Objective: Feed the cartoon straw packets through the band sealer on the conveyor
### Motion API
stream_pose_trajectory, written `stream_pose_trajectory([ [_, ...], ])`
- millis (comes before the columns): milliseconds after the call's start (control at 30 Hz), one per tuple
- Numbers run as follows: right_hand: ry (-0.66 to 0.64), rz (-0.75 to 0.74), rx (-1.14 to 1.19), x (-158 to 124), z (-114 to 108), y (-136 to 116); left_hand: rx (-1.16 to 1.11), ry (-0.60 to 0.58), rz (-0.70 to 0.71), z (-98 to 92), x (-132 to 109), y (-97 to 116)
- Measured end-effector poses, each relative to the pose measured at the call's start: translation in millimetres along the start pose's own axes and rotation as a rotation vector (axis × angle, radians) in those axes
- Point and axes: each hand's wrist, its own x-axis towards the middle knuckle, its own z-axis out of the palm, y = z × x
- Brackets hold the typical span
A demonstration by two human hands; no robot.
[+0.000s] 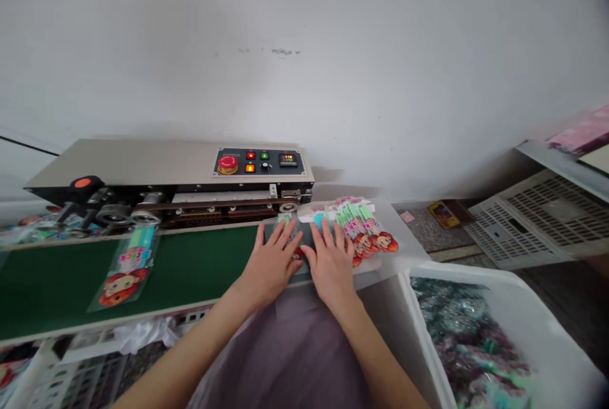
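Some packets [318,219] lie partly hidden beneath the left hand [272,260] and right hand [332,263], both spread wide and flat.

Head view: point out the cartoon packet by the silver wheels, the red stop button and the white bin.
Cartoon packet [130,262]: head view, middle of its printed front.
Red stop button [228,162]: head view, its round top.
White bin [533,325]: head view, its inner right wall.

Clear packets [360,224] with green contents and red-haired cartoon heads lie overlapping in my remote view, beside a blue-topped packet [318,219] partly under the right hand [332,263] and a green-topped packet [286,217] beneath the left hand [270,263].
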Motion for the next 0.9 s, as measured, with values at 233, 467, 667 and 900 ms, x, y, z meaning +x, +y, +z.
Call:
stream_pose_trajectory([
  [233,0.079,0.053,-0.098,5,-14,50,-0.084,0.065,0.050,-6.1,29,46],
  [467,0.050,0.015,-0.171,-2,8,66,-0.066,0.074,0.110,26.6,42,47],
  [667,0.025,0.003,-0.050,-6,-2,22,0.006,0.028,0.117,7.9,3,-8],
  [900,0.097,0.108,-0.085,12,-22,65,0.006,0.036,0.041,-11.4,-5,-1],
])
